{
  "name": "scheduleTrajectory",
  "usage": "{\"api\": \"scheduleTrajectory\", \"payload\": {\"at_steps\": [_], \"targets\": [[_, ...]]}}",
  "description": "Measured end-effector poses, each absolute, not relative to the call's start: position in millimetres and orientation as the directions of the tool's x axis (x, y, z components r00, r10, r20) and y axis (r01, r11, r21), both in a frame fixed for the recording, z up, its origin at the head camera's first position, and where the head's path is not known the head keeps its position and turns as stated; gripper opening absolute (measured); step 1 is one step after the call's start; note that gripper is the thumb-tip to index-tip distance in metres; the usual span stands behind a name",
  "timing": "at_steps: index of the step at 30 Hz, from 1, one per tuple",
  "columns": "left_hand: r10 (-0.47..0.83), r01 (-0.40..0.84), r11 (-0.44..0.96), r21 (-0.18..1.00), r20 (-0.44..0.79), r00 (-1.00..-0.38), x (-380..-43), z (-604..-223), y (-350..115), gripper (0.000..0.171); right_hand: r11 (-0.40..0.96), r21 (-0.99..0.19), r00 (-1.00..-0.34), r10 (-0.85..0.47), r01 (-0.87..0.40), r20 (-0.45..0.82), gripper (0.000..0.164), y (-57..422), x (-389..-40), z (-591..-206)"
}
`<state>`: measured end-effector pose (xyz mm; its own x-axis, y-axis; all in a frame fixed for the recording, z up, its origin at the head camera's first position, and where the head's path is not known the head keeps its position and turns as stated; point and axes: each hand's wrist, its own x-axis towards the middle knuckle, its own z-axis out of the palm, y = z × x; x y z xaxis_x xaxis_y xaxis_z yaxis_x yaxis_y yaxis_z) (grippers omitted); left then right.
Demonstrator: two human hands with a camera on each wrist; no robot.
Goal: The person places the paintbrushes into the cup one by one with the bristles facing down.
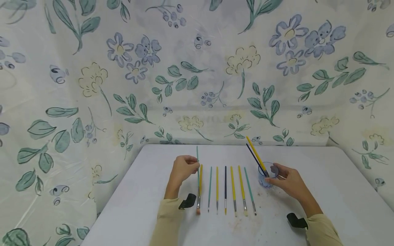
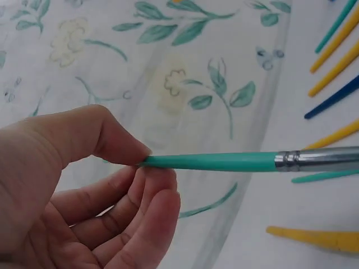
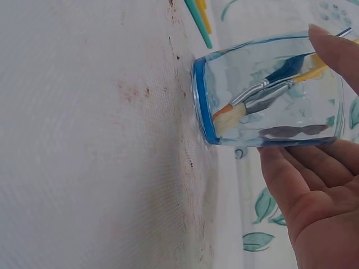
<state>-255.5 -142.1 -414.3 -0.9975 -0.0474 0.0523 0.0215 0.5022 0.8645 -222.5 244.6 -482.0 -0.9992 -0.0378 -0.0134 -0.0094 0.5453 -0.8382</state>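
My left hand (image 1: 184, 168) pinches a teal paintbrush (image 2: 224, 161) near the tip of its handle, between thumb and fingers. That brush hangs upright, bristles down, over a yellow paintbrush (image 1: 201, 174) at the left end of a row. On the right, my right hand (image 1: 289, 181) holds a clear blue-tinted glass (image 3: 269, 123) round its side, thumb and fingers on opposite walls. Inside the glass lean a yellow paintbrush (image 1: 255, 152) and a dark blue paintbrush (image 1: 253, 154), bristles down. Whether the glass touches the table cannot be told.
Several more paintbrushes lie side by side mid-table, among them a teal one (image 1: 210, 188), a dark blue one (image 1: 225, 188) and a yellow one (image 1: 233, 186). The white table (image 1: 129, 212) has brownish specks near the glass. A floral cloth (image 1: 197, 78) hangs behind.
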Motion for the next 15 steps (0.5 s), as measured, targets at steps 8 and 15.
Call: {"api": "scheduleTrajectory", "payload": {"at_steps": [8,15], "targets": [[-0.022,0.078,0.304,0.950,0.089,-0.996,-252,-405,-130,0.019,0.530,-0.848,-0.999,-0.045,-0.013,-0.012,0.094,246,-223,-480],[-0.003,0.141,0.166,0.976,0.143,-0.990,-248,-400,-116,0.017,0.541,-0.840,-0.998,-0.055,-0.044,0.017,0.089,247,-222,-479]]}}
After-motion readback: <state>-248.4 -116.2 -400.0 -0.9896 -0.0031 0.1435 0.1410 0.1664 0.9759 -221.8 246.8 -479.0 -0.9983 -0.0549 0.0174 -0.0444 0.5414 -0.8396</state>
